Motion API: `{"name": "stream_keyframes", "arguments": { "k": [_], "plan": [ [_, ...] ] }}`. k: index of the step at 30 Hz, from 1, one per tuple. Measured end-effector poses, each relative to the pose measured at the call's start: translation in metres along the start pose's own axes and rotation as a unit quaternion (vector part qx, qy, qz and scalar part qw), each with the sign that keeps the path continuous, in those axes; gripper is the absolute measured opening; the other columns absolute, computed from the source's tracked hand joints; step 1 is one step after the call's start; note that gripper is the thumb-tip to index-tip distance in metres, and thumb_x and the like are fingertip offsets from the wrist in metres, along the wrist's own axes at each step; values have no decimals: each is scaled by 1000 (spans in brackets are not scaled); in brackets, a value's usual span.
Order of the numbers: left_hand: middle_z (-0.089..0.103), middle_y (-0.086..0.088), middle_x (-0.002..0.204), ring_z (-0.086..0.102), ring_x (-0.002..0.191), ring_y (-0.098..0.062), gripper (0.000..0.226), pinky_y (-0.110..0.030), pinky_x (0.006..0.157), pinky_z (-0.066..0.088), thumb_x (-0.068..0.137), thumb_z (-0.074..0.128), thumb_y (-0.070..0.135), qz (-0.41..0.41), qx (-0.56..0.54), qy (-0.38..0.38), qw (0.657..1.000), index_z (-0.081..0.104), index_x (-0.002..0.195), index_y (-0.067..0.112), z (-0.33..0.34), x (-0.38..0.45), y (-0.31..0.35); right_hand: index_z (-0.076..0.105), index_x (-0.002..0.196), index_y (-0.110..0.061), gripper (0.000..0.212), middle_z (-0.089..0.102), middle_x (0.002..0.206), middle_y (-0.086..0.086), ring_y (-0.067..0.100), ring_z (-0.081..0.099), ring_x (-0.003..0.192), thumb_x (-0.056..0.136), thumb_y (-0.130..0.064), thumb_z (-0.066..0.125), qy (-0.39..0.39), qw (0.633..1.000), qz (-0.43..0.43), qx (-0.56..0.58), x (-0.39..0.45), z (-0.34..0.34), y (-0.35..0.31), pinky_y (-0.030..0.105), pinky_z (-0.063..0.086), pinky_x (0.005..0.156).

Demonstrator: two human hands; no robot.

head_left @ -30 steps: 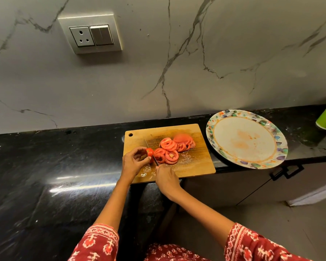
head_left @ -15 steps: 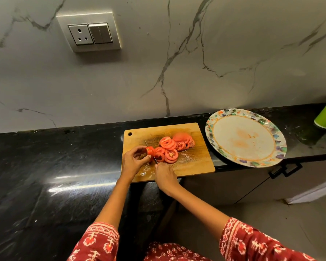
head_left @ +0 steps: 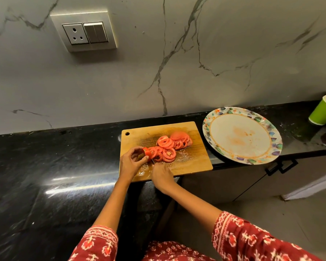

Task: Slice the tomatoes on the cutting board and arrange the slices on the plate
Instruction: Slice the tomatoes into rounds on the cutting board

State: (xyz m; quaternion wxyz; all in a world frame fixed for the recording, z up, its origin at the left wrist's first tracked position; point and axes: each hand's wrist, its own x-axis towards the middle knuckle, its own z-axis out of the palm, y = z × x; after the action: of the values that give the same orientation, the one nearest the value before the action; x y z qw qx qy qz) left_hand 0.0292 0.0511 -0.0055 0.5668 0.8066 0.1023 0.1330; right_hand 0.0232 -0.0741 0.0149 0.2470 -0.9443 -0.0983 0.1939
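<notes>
A wooden cutting board [head_left: 192, 162] lies on the black counter with a pile of red tomato slices [head_left: 170, 146] at its middle. My left hand [head_left: 129, 162] pinches the small remaining end of a tomato [head_left: 146, 152] at the left of the pile. My right hand [head_left: 161, 177] grips a knife handle at the board's near edge; the thin blade [head_left: 152, 160] runs up against the tomato end, mostly hidden. A round plate [head_left: 242, 134] with a floral rim stands right of the board, holding only faint reddish stains.
A green paper cup [head_left: 323, 111] stands at the far right of the black counter [head_left: 45, 166]. A socket and switch panel [head_left: 85, 32] is on the marble wall. The plate's near rim overhangs the counter edge above a cabinet handle [head_left: 281, 166].
The hands stay at the same spot on the board. The tomato end in my left hand looks slightly smaller, and the knife has shifted a little against it.
</notes>
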Motion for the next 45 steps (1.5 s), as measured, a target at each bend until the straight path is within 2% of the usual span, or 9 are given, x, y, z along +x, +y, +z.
{"name": "stream_keyframes", "arguments": {
  "k": [7, 11, 16, 23, 26, 29, 34, 40, 45],
  "plan": [
    [62, -4, 99, 61, 90, -11, 30, -18, 81, 50, 75, 71, 2, -10, -2, 7, 1000, 59, 101, 12, -3, 4, 0, 46, 122, -3, 28, 59, 117, 16, 33, 58, 109, 101, -12, 29, -1, 998, -20, -54, -30, 13, 33, 40, 46, 85],
    [60, -9, 103, 59, 93, -15, 32, -9, 72, 48, 76, 70, 0, -29, 3, 9, 1000, 59, 106, 1, -5, 7, 2, 45, 119, -4, 25, 62, 111, 13, 30, 62, 104, 102, -14, 29, 9, 992, -39, -116, -44, 14, 49, 39, 49, 81],
    [58, -8, 103, 58, 88, -11, 34, -7, 68, 49, 74, 71, -3, -45, -5, -6, 999, 56, 104, 3, -9, 5, 4, 47, 119, -2, 27, 61, 114, 15, 32, 60, 106, 102, -15, 30, 11, 995, -37, -93, -37, 4, 42, 39, 48, 80],
    [57, -7, 107, 58, 92, -11, 40, -17, 81, 50, 73, 71, -3, -52, -5, -12, 999, 56, 110, 2, -16, 0, 0, 49, 115, -3, 32, 59, 111, 15, 34, 57, 105, 103, -24, 28, 4, 999, -36, -8, -48, -9, 35, 34, 38, 73],
    [57, -7, 106, 57, 89, -7, 41, -8, 71, 49, 73, 70, -5, -48, -3, -19, 999, 55, 111, 0, -15, 0, 2, 50, 114, -2, 31, 58, 112, 16, 34, 56, 105, 103, -21, 28, 17, 999, -38, -19, -38, -11, 27, 36, 40, 75],
    [58, -7, 105, 57, 87, -1, 40, -7, 72, 50, 74, 70, -6, -45, -2, -26, 999, 55, 110, -1, -14, 1, 2, 50, 117, 0, 28, 58, 116, 17, 33, 55, 108, 102, -14, 31, 11, 998, -40, -42, -25, -7, 19, 37, 43, 81],
    [61, -3, 96, 59, 87, -4, 37, -7, 73, 49, 70, 73, -6, -28, 14, -36, 999, 57, 100, 6, -14, 2, 5, 48, 122, 1, 29, 54, 123, 16, 31, 55, 113, 98, -2, 32, 19, 992, -50, -117, -15, 3, 16, 37, 46, 87],
    [59, 6, 89, 58, 82, -2, 35, -4, 69, 47, 70, 74, -5, -9, 23, -15, 1000, 57, 97, 7, -8, 1, 6, 46, 125, 2, 32, 52, 127, 16, 31, 54, 116, 97, 0, 32, 19, 991, -48, -121, -11, 7, 12, 37, 46, 89],
    [60, -4, 96, 56, 82, 0, 34, -3, 68, 47, 72, 73, -3, -25, 28, 13, 999, 59, 103, 1, -11, 8, 1, 45, 124, 0, 30, 58, 119, 16, 32, 59, 110, 97, -2, 32, 24, 988, -42, -144, -34, 10, 34, 39, 48, 86]
  ]
}}
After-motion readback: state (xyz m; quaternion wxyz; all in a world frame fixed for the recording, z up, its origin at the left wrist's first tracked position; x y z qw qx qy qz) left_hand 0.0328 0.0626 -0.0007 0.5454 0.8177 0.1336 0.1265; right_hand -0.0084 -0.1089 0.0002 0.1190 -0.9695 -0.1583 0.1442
